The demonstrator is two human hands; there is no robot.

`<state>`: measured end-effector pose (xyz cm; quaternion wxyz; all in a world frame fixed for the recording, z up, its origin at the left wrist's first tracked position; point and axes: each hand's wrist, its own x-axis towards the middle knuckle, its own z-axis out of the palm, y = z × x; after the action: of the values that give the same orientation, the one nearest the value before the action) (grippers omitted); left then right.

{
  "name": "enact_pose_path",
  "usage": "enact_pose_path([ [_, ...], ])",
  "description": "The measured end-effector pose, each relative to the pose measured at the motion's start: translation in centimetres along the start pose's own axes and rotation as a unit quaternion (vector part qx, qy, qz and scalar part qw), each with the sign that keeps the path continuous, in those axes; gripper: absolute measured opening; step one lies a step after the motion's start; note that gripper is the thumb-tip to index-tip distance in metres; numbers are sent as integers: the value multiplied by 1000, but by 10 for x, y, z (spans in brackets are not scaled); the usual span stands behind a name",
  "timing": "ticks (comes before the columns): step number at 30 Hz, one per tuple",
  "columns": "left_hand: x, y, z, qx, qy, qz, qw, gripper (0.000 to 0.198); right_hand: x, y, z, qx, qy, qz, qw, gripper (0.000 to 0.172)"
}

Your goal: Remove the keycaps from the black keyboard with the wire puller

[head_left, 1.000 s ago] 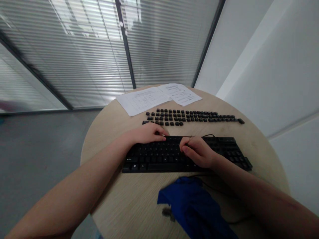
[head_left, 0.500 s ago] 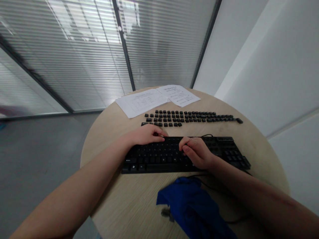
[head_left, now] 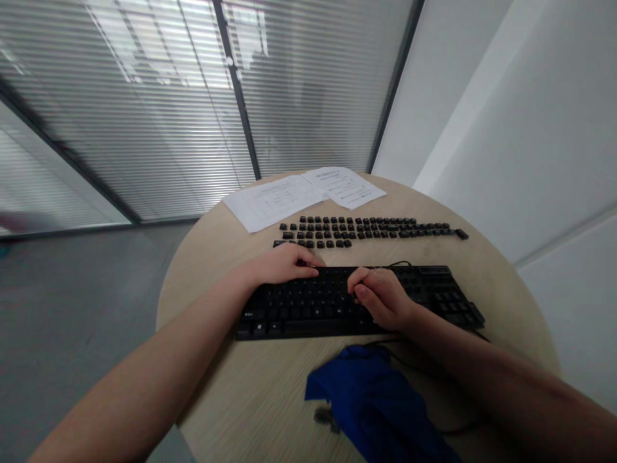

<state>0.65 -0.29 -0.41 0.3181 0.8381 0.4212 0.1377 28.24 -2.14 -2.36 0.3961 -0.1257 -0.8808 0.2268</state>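
Note:
A black keyboard [head_left: 299, 312] lies across the middle of the table, with some keys in place along its front rows. My left hand [head_left: 289, 262] rests over its far left edge, fingers along the back and thumb on top, gripping it. Above the right-middle keys is my right hand [head_left: 378, 296], its fingers curled into a pinch. Whatever sits between those fingertips is too small or hidden to name. Behind the keyboard, loose black keycaps [head_left: 318, 227] are laid out in several rows, the lower left ones close to my left hand.
Printed paper sheets [head_left: 277, 199] lie at the far side of the round wooden table [head_left: 207, 225]. A blue cloth [head_left: 371, 392] is bunched near the front edge, a small dark brush-like item [head_left: 324, 417] beside it. A black cable [head_left: 419, 366] runs under my right forearm.
The view has tilted very slightly. Both hands keep nearly the same places on the keyboard, and the keycaps, papers and cloth stay put.

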Motion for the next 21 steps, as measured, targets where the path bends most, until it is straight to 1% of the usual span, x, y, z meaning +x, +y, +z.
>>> enact_pose_path([
  [6, 0, 1, -1, -1, -4, 0, 1000, 27, 1, -2, -1, -3, 9, -5, 1000, 20],
  [12, 0, -2, 1, 8, 4, -2, 1000, 30, 0, -3, -1, 4, 8, 14, 1000, 19],
  [21, 2, -5, 1, 0, 9, -1, 1000, 30, 0, -5, -2, 1, 8, 7, 1000, 27],
])
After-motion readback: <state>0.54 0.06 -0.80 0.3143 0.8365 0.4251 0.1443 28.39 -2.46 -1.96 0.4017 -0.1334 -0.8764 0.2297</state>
